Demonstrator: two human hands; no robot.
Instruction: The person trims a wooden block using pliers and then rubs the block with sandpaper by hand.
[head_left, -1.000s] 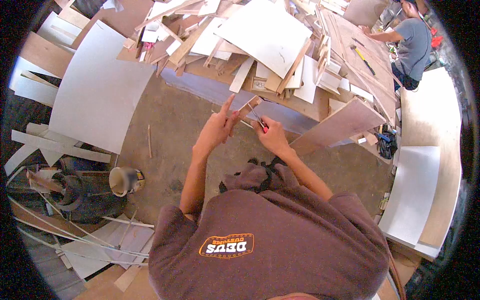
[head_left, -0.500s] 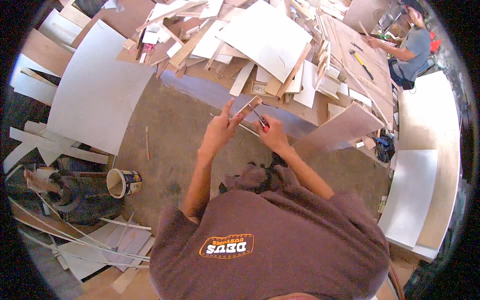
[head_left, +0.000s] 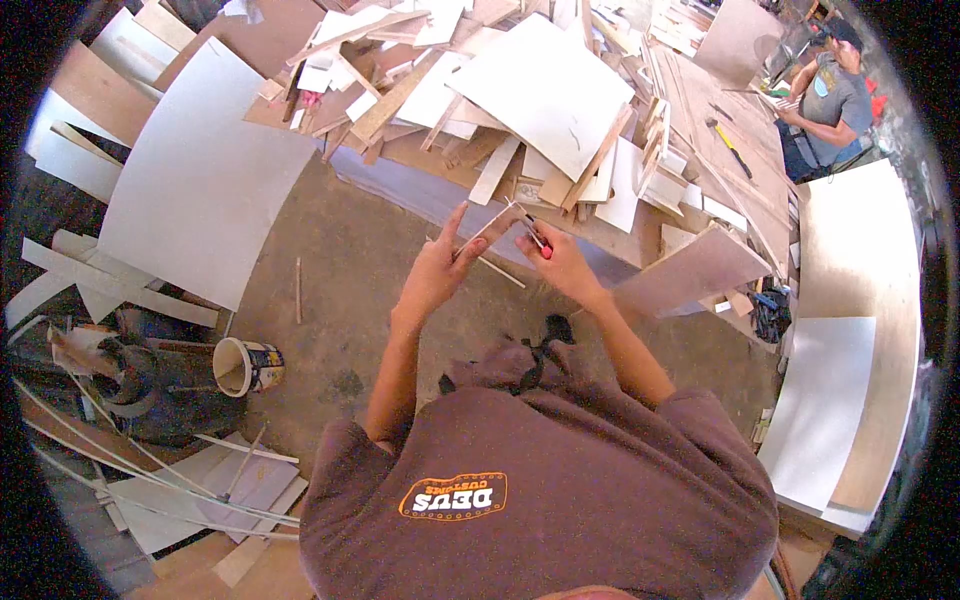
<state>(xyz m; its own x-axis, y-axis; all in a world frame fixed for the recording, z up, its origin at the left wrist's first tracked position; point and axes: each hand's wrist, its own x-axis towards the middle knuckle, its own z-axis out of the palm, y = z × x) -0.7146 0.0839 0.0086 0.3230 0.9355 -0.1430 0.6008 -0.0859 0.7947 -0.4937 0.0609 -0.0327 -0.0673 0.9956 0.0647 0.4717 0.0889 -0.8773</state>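
My left hand [head_left: 433, 272] is closed around a narrow wooden strip [head_left: 497, 227], its index finger stretched along the side. The strip slants up and away from me, above the floor in front of the bench. My right hand [head_left: 566, 272] grips a metal hand tool with a red handle [head_left: 546, 252]. The tool's slim metal end meets the far end of the strip; its exact kind is too small to make out.
A bench ahead carries a heap of wood offcuts and a large white panel [head_left: 545, 95]. A yellow-and-black hammer [head_left: 729, 147] lies farther right. A co-worker [head_left: 835, 100] sits beyond it. A bucket [head_left: 248, 367] stands on the floor at left; white boards [head_left: 820, 400] lie at right.
The tool in my right hand has tilted and shifted slightly right at the strip's end. The co-worker has drawn back from the bench, hands now close to the body.
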